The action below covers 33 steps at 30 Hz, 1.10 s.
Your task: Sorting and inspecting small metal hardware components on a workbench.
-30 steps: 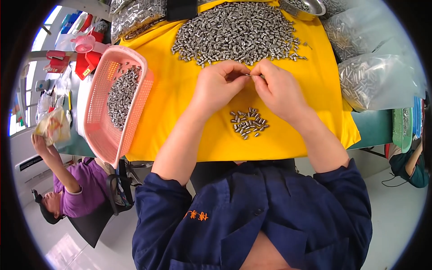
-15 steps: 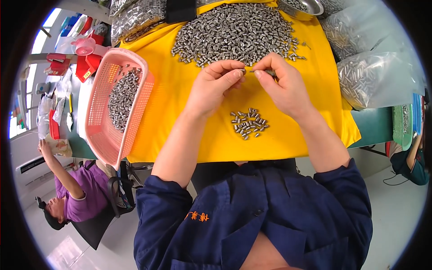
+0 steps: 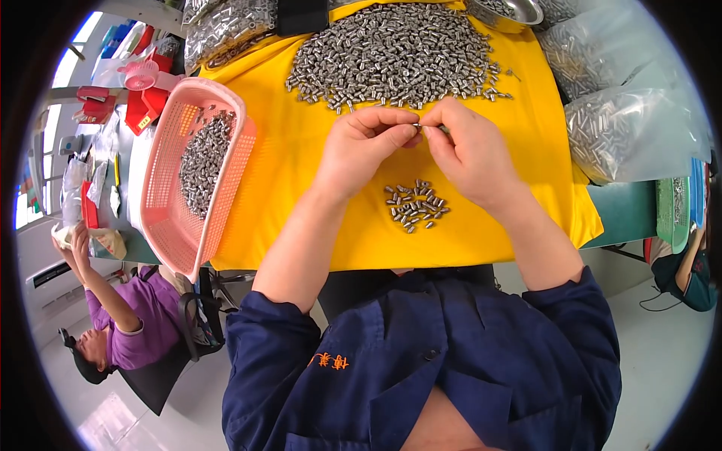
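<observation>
My left hand (image 3: 359, 150) is closed in a pinch on a small metal cylinder, mostly hidden by the fingertips. My right hand (image 3: 472, 154) grips a slim tool (image 3: 444, 128) with a dark greenish handle; its thin tip meets the cylinder between my fingertips. What kind of tool it is I cannot make out. A large heap of shiny metal cylinders (image 3: 395, 56) lies just beyond my hands on a yellow cloth (image 3: 293, 203). Between my forearms sits a small pile of similar cylinders (image 3: 415, 205).
At left stands a pink plastic basket (image 3: 162, 188) partly filled with metal pieces. Clear bags of metal parts (image 3: 605, 135) line the right side. A metal bowl (image 3: 519, 22) is at the back right. Someone in a purple shirt (image 3: 150, 308) sits at far left.
My hands have come together slightly, and the tool's tip has moved left to the cylinder. The person at left now has both hands raised at the table.
</observation>
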Tool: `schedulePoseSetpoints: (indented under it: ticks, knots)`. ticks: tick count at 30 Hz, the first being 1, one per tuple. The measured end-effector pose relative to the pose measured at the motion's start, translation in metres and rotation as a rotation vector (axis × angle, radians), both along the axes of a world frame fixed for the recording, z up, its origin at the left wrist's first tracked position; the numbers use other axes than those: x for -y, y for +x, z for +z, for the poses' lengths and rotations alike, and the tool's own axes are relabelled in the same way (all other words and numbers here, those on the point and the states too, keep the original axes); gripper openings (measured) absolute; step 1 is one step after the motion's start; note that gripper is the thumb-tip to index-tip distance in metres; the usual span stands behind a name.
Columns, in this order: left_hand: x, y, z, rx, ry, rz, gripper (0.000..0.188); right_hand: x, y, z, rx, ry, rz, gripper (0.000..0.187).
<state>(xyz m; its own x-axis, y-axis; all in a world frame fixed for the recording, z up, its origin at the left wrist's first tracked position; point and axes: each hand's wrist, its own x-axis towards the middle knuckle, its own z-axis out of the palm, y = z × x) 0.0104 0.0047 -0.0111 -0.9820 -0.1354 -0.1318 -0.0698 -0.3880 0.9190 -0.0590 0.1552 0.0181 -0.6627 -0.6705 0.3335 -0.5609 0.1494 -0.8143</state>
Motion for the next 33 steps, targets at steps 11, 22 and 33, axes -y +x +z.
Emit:
schedulePoseSetpoints:
  ticks: [11, 22, 33]
  knots:
    - [0.011, 0.009, 0.004, 0.127, -0.187, 0.151, 0.012, -0.008, -0.009, 0.005, -0.035, -0.045, -0.080, 0.004]
    - [0.006, -0.013, 0.020, -0.298, -1.291, -0.055, 0.013, -0.013, -0.018, 0.011, 0.182, -0.078, -0.168, 0.006]
    - [0.001, -0.042, 0.012, -0.125, -1.645, -0.055, 0.013, -0.013, -0.019, 0.009, 0.088, -0.101, -0.141, 0.006]
